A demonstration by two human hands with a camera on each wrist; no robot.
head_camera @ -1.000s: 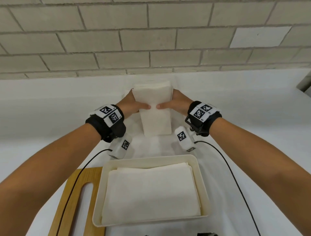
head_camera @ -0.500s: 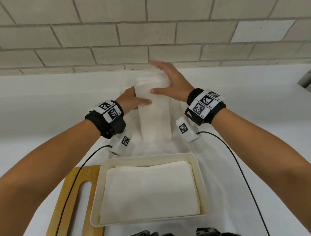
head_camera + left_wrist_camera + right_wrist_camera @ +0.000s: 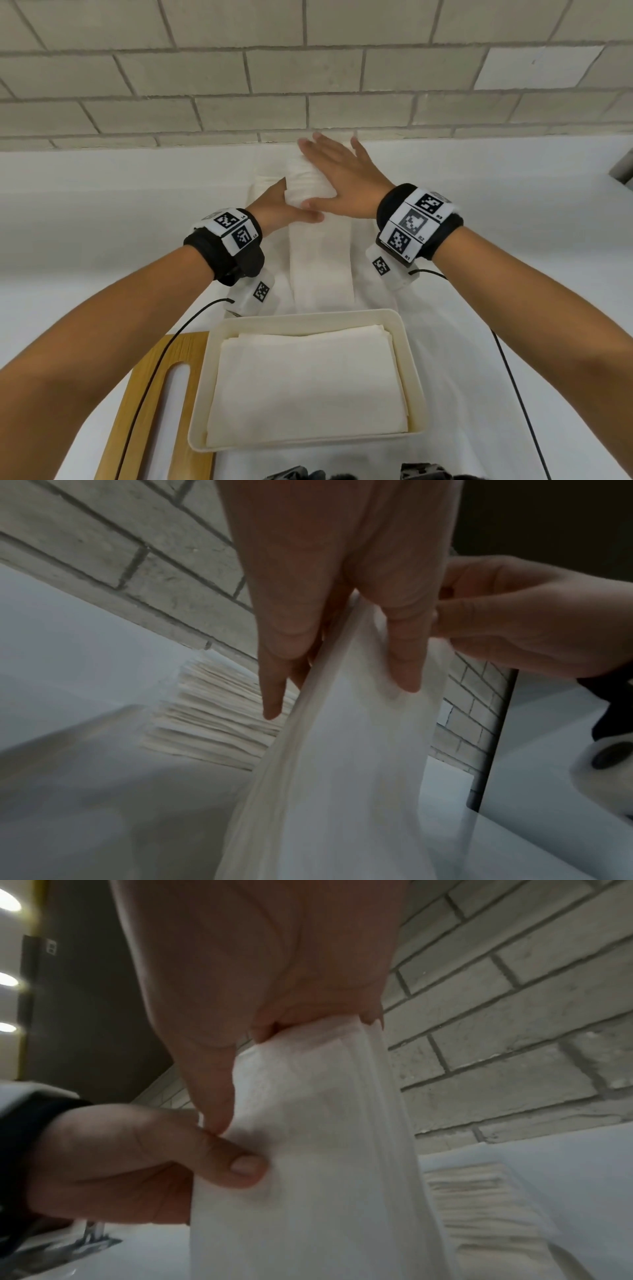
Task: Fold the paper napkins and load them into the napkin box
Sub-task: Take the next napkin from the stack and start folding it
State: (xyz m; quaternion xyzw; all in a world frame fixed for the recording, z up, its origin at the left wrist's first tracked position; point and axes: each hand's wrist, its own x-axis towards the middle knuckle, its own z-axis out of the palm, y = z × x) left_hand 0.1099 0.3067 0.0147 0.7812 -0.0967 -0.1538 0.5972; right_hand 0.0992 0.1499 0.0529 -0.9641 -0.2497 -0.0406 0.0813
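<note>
Head view, hands: the left hand [image 3: 281,209] pinches the left edge of a folded white paper napkin [image 3: 320,246], thumb on top and fingers underneath, while the right hand [image 3: 346,178] lies flat on its far end with fingers straight and spread.
Head view, napkin: it is a long narrow strip held over the white table [image 3: 102,212], running from near the grey brick wall [image 3: 308,68] toward the person, its near end just behind the box.
Head view, box: the cream rectangular plastic napkin box [image 3: 412,363] sits close to the person, with a flat layer of folded white napkins [image 3: 308,383] already inside.
Head view, board: a light wooden board with a slot handle [image 3: 150,411] lies touching the box's left side.
Left wrist view, grip: the left fingers [image 3: 274,669] run down behind the napkin's edge and one lies on its front face; the right hand [image 3: 514,615] is at the right, its thumb touching the paper.
Left wrist view, stack: a pile of loose white napkins [image 3: 219,723] rests on the table by the wall.
Right wrist view, palm: the right palm [image 3: 257,961] presses the napkin's top, fingers hidden behind the paper.
Right wrist view, thumb: the left thumb [image 3: 236,1167] clamps the napkin's left edge.
</note>
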